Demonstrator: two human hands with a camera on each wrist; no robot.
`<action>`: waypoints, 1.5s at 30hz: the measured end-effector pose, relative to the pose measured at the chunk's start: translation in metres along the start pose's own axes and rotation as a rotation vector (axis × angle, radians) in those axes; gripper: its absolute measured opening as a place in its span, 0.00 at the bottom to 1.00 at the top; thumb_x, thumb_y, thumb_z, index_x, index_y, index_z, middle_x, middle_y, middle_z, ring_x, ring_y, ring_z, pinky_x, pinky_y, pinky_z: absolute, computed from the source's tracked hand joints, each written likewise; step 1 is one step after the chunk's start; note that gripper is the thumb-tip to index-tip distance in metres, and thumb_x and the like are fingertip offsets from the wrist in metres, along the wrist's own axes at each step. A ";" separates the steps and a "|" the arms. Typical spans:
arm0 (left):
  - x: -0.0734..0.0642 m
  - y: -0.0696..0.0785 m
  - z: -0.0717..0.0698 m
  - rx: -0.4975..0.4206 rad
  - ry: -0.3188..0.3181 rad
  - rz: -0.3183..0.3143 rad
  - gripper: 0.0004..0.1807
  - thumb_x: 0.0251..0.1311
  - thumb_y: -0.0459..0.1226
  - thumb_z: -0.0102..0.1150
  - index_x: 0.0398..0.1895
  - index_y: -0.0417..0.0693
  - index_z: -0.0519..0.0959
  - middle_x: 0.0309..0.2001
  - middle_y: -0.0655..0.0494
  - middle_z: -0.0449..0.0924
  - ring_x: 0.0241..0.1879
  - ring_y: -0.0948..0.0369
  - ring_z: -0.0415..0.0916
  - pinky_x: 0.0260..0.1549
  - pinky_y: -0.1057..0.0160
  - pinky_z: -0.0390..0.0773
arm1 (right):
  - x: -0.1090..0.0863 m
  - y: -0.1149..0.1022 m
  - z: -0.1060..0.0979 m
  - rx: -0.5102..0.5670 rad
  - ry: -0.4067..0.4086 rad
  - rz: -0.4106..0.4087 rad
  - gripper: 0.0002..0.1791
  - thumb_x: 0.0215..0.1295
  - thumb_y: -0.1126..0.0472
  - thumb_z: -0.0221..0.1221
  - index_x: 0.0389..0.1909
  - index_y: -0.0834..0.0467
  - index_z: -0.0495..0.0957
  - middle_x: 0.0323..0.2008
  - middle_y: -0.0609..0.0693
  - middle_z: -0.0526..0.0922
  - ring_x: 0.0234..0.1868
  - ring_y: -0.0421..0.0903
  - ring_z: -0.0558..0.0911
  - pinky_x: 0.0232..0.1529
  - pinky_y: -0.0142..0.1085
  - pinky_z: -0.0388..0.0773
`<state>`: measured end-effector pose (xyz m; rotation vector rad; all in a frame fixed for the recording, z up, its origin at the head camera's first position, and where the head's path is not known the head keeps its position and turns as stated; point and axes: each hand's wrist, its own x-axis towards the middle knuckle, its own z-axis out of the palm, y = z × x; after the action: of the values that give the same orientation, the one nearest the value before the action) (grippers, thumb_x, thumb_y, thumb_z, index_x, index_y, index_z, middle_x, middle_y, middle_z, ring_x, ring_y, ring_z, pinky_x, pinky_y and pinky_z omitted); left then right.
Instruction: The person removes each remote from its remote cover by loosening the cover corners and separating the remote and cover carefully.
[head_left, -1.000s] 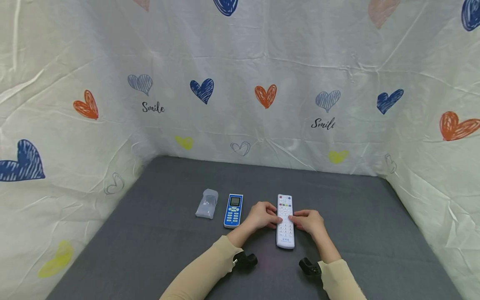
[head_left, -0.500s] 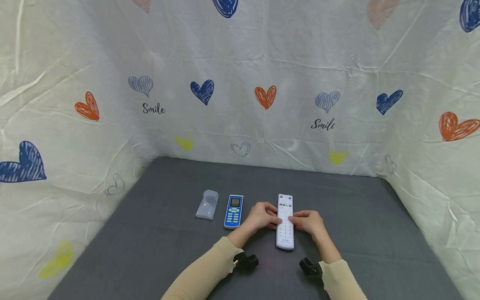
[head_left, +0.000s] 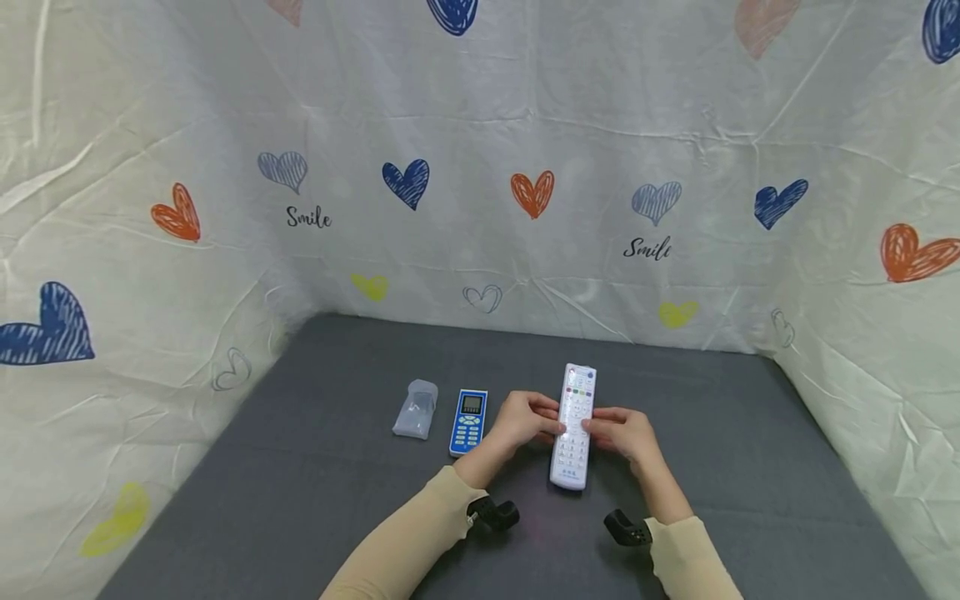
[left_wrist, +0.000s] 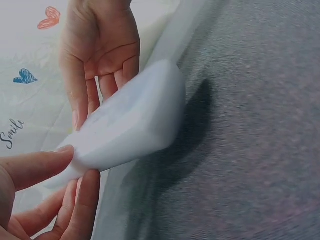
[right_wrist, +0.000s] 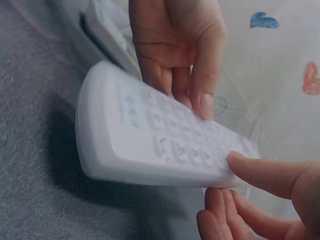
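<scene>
A long white remote control is held between both hands, its button side facing up. The left hand pinches its left edge, thumb on top and fingers beneath. On the opposite edge the right hand pinches it the same way. In the left wrist view the near end of the remote hangs above the grey cloth with a shadow below. Number keys show on the remote in the right wrist view. Left of the hands lies a blue and white remote control with a small screen.
A translucent plastic pouch lies left of the blue remote. Grey cloth covers the tabletop. White sheets printed with hearts hang at the back and both sides. A black camera is worn at each wrist.
The white remote, lying on the cloth half a second ago, has been lifted by both hands. Its far end now leans slightly right. The blue remote and pouch stay put.
</scene>
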<state>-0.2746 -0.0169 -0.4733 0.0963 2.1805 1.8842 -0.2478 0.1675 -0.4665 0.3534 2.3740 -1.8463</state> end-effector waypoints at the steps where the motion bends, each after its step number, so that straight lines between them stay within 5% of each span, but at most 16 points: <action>1: 0.000 0.002 0.000 -0.004 0.001 0.004 0.18 0.42 0.26 0.72 0.40 0.36 0.82 0.30 0.51 0.83 0.26 0.63 0.79 0.29 0.56 0.83 | 0.000 -0.001 -0.001 0.006 -0.001 -0.010 0.23 0.55 0.61 0.67 0.49 0.70 0.77 0.40 0.58 0.84 0.33 0.40 0.83 0.39 0.39 0.82; 16: 0.004 0.017 -0.001 -0.042 0.012 0.127 0.17 0.44 0.26 0.71 0.42 0.40 0.82 0.37 0.44 0.83 0.29 0.63 0.78 0.32 0.54 0.83 | -0.003 -0.011 -0.007 0.027 0.091 -0.092 0.25 0.51 0.58 0.71 0.51 0.61 0.79 0.45 0.56 0.85 0.35 0.38 0.83 0.38 0.34 0.81; 20: -0.008 0.033 -0.003 -0.009 0.014 0.201 0.17 0.45 0.24 0.69 0.42 0.36 0.81 0.39 0.38 0.82 0.30 0.63 0.78 0.31 0.60 0.83 | -0.004 -0.010 -0.006 0.029 0.128 -0.131 0.25 0.51 0.56 0.71 0.51 0.59 0.80 0.46 0.55 0.84 0.37 0.38 0.82 0.40 0.34 0.81; 28: 0.002 0.023 0.000 0.081 0.069 0.315 0.15 0.46 0.29 0.71 0.40 0.47 0.82 0.38 0.49 0.81 0.33 0.60 0.79 0.31 0.64 0.81 | -0.007 -0.013 -0.004 0.100 0.164 -0.179 0.23 0.51 0.59 0.71 0.49 0.59 0.81 0.47 0.55 0.83 0.38 0.36 0.82 0.40 0.33 0.82; 39: 0.002 0.018 0.001 -0.081 0.022 0.278 0.14 0.50 0.26 0.66 0.42 0.41 0.83 0.45 0.43 0.81 0.37 0.55 0.82 0.34 0.59 0.83 | -0.007 -0.007 -0.006 0.195 0.108 -0.206 0.18 0.54 0.71 0.66 0.47 0.66 0.80 0.40 0.48 0.82 0.34 0.35 0.84 0.38 0.30 0.82; 45: -0.001 0.013 0.002 -0.044 0.030 0.236 0.11 0.51 0.24 0.64 0.38 0.41 0.85 0.47 0.47 0.82 0.40 0.55 0.82 0.37 0.58 0.82 | -0.008 -0.003 -0.010 0.223 0.098 -0.214 0.13 0.61 0.69 0.54 0.44 0.67 0.82 0.41 0.53 0.85 0.33 0.38 0.83 0.37 0.33 0.82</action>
<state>-0.2748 -0.0134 -0.4603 0.3326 2.2298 2.0679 -0.2403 0.1757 -0.4598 0.2206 2.3523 -2.2486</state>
